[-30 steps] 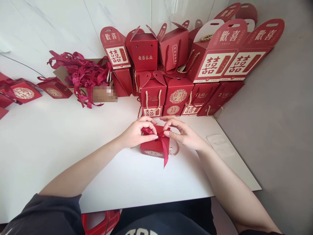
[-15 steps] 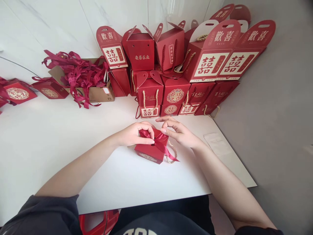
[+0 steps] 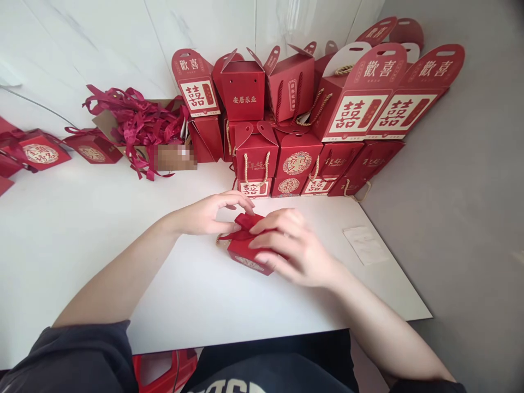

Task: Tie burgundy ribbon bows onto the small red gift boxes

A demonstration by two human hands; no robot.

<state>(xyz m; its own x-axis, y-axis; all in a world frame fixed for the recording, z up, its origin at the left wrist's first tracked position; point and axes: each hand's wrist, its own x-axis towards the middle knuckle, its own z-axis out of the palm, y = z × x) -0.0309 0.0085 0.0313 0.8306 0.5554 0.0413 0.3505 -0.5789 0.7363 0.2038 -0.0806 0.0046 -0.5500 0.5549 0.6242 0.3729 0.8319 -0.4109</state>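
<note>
Red cardboard gift box (image 3: 246, 254) sits on the tabletop (image 3: 82, 273), just in front of the stacked gift boxes (image 3: 295, 161), with a crimson satin ribbon (image 3: 245, 222) bunched on top and a rope handle (image 3: 218, 240) poking out at one side. The right hand (image 3: 292, 245) covers the box's upper side, its fingers curved over the ribbon and box; whether they pinch anything is hidden. The left hand (image 3: 208, 215) hovers just beside the box, its fingers arched and narrowly curled, tips near the ribbon, holding nothing visible. The box looks light and stiff but easily dented at the corners, the ribbon soft and slippery; the flat side walls seem the safest place to take hold.
</note>
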